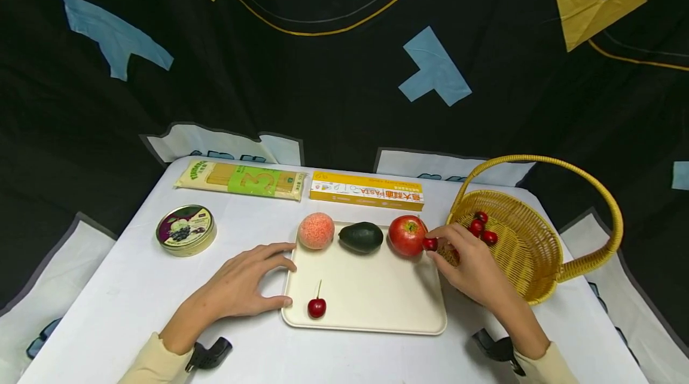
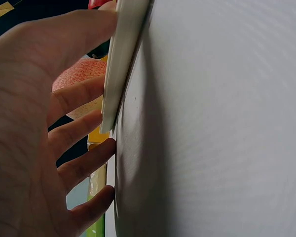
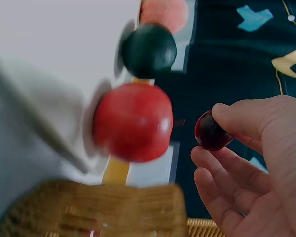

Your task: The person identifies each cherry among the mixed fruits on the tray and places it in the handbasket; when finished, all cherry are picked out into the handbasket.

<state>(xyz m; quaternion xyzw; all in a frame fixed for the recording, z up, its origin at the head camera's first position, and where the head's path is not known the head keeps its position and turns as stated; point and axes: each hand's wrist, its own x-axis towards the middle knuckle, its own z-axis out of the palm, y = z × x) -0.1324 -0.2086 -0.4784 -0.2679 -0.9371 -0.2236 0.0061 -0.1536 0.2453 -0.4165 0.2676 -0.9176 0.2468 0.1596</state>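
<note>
My right hand (image 1: 475,261) pinches a dark red cherry (image 3: 213,131) between thumb and fingers, close to the apple at the tray's right side. My left hand (image 1: 242,282) touches the left edge of the cream tray (image 1: 371,294) with spread fingers. Along the tray's far side, from left to right, are a pink peach (image 1: 316,231), a dark green avocado (image 1: 361,237) and a red apple (image 1: 407,235). Another cherry (image 1: 316,308), its stem pointing up, lies near the tray's front left corner.
A yellow wicker basket (image 1: 543,264) with a tall handle stands right of the tray, several cherries (image 1: 476,227) inside. Behind the tray lie a noodle packet (image 1: 242,180) and a pasta box (image 1: 366,191). A round tin (image 1: 186,230) sits at the left.
</note>
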